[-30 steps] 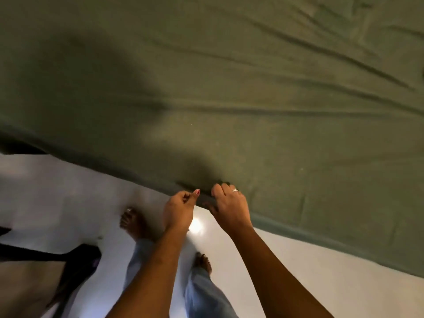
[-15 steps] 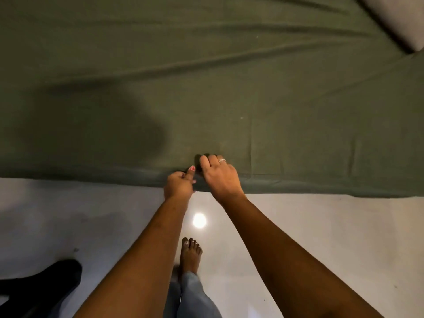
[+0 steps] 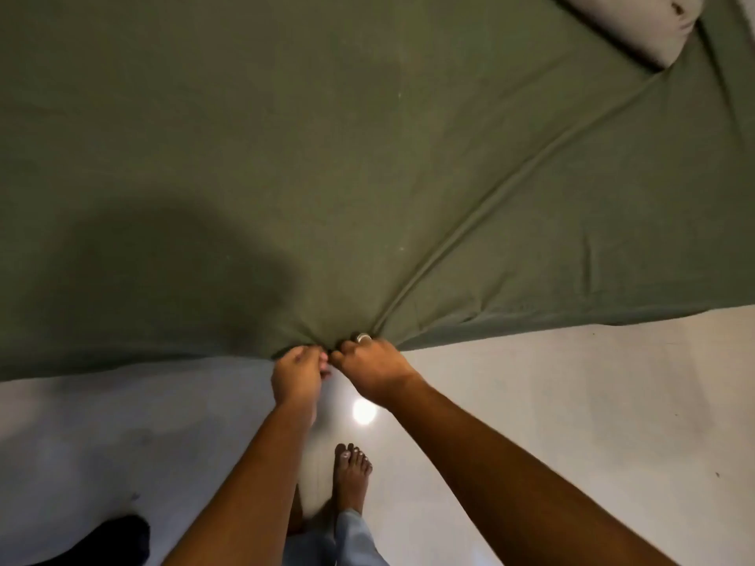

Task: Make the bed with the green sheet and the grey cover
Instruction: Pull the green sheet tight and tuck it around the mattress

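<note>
The green sheet (image 3: pixel 327 157) covers the bed and fills the upper two thirds of the view. Its near edge hangs over the white floor. My left hand (image 3: pixel 296 375) and my right hand (image 3: pixel 374 367) grip that edge side by side, fingers curled into the cloth. The edge is drawn to a point at my hands, and a long taut crease runs from there up to the right. A ring shows on my right hand. No grey cover can be made out.
A pale pillow (image 3: pixel 637 22) lies at the bed's far right corner. My bare foot (image 3: pixel 351 475) stands on the glossy white floor (image 3: pixel 572 402) just below my hands. A dark object (image 3: pixel 118 537) sits at the lower left.
Both hands have pulled the sheet's edge toward me, bunching it into a point. A taut diagonal crease has formed. The view has shifted so the pillow shows more.
</note>
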The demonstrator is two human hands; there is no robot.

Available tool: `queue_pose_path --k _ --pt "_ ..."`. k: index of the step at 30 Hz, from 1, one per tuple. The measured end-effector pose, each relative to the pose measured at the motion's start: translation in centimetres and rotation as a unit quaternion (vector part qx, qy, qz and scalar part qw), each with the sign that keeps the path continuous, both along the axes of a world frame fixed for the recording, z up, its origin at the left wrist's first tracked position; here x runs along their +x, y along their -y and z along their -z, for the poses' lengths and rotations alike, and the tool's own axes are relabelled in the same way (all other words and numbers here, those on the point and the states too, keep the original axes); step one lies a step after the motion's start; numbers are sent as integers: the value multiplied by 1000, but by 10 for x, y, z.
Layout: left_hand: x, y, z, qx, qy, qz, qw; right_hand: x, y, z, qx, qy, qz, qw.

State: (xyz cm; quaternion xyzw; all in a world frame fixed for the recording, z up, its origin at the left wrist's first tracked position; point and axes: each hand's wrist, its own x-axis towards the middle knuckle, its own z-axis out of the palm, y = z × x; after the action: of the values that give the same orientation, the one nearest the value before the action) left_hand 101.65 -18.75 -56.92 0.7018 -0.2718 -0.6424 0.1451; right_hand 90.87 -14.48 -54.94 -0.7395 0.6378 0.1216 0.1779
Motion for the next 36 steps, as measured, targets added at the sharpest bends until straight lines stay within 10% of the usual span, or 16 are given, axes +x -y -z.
queue_pose_path --k 11,13,16,18,20,27,32,36 --pt "-15 -1 -2 -109 165 257 946 -27 -13 -6 -10 145 266 953" --pt "-22 0 -12 -148 180 319 919 -44 -27 -7 -39 176 458 870" --pt "-43 -2 -22 -171 176 396 885 -77 -48 2 -74 235 722 647" --pt "-59 -8 -24 -190 184 437 860 -93 -56 9 -77 323 810 484" --pt "-75 -17 -27 -244 227 493 804 -105 -58 11 -75 381 824 413" --pt "-121 -35 -26 -355 290 594 662 -115 -54 19 -136 455 778 411" --pt "-140 -47 -25 -360 281 631 627 -108 -105 25 -150 364 750 531" --pt "-153 -67 -24 -348 278 662 603 -93 -142 22 -123 387 768 495"
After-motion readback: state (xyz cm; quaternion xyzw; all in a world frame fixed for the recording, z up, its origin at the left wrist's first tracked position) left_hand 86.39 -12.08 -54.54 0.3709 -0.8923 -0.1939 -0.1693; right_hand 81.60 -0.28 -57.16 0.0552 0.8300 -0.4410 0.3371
